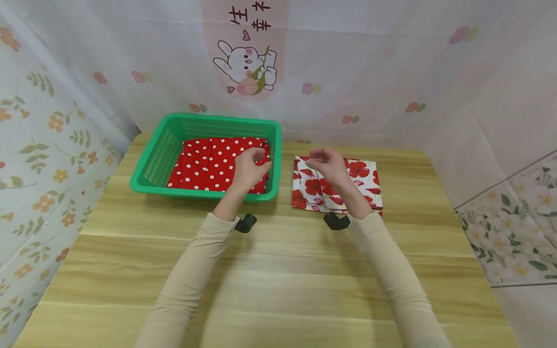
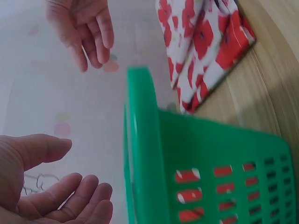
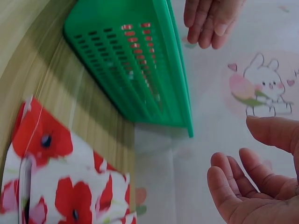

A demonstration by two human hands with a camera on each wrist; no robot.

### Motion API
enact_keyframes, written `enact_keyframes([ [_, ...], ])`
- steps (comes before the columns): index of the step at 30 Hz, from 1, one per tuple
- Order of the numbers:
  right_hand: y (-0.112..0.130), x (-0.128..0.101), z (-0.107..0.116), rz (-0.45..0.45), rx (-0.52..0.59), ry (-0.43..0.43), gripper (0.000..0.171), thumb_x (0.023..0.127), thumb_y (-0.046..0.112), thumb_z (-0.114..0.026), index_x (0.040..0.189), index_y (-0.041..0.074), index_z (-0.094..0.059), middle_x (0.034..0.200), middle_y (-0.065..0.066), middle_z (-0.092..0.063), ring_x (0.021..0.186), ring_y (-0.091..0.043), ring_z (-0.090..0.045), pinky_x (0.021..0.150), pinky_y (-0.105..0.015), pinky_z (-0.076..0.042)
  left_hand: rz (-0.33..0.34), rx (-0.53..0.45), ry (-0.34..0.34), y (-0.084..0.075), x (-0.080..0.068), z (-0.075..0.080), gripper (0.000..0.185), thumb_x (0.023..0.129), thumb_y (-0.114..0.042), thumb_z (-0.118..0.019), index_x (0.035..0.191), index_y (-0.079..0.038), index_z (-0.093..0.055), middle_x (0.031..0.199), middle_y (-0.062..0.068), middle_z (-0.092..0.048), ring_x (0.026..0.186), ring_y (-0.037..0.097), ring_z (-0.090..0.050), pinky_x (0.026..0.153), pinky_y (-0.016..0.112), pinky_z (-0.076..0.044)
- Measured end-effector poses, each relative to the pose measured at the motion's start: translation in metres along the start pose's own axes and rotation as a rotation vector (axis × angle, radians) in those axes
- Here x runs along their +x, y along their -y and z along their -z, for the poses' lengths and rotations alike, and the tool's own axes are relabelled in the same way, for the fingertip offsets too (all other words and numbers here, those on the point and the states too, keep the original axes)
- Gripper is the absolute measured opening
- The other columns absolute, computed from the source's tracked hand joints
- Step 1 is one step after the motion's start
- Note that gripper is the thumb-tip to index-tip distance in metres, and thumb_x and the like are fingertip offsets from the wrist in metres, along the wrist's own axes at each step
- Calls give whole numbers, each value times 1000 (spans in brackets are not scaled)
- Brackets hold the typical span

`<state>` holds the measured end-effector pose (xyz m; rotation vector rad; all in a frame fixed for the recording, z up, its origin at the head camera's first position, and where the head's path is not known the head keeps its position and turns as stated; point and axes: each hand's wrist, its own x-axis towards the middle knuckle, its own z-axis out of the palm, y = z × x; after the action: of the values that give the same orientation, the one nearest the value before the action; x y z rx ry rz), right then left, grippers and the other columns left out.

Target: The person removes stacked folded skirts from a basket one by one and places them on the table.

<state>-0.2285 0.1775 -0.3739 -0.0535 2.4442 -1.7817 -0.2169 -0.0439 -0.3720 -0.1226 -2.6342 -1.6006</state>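
At the left we saw a green basket on the table, with a red dotted cloth folded inside it. Our left hand hovered over the right end of the basket, fingers loosely curled and holding nothing. Our right hand hung above the poppy cloth, which lay folded just beside the basket; its fingers were relaxed too, and empty.
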Motion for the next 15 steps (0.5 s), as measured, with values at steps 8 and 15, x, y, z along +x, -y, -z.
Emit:
enact_keyframes([
  [8,8,4,-24,25,0,44,36,88,5,-63,122,-5,-53,119,-20,-54,109,-30,-56,93,-38,-46,38,30,-54,17,-2,21,44,84,-10,-67,123,5,-54,121,19,-58,111,32,-54,92,41,-47],
  [15,17,7,-40,44,19,76,36,88,3,-61,122,-6,-51,121,-21,-54,111,-31,-55,92,-36,-47,110,49,-102,34,-3,46,44,85,-11,-67,124,5,-53,122,20,-56,112,34,-52,90,43,-48],
])
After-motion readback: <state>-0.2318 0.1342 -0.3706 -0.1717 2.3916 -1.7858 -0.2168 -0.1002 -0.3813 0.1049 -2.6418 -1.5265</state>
